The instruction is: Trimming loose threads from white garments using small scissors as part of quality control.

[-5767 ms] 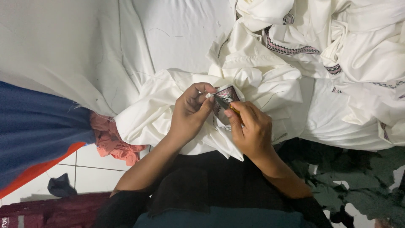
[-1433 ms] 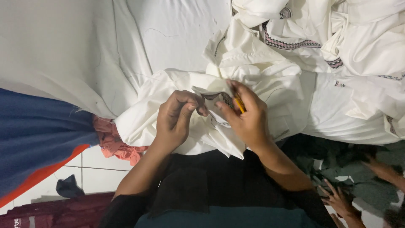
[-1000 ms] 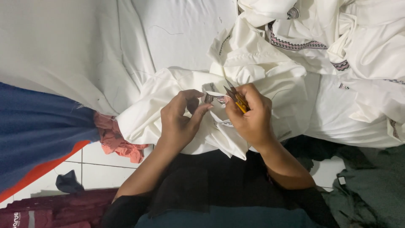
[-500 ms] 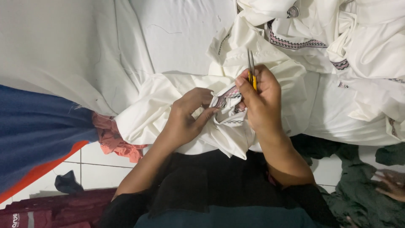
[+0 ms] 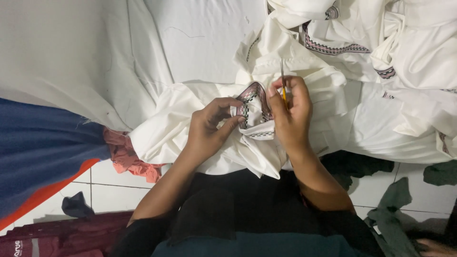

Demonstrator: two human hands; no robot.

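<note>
Two hands meet over one white garment (image 5: 304,95) bunched in the middle of the head view, on a pale sheet (image 5: 204,38). The cloth looks light, soft and limp, so it is best held at the stiffer patterned trim (image 5: 252,102). The left hand (image 5: 209,126) pinches that trim between thumb and fingers. The right hand (image 5: 290,112), just right of it, is closed around a slim yellow-handled tool (image 5: 284,93) pointing far. Dark fabric scraps (image 5: 395,209) lie near right on the tiles.
</note>
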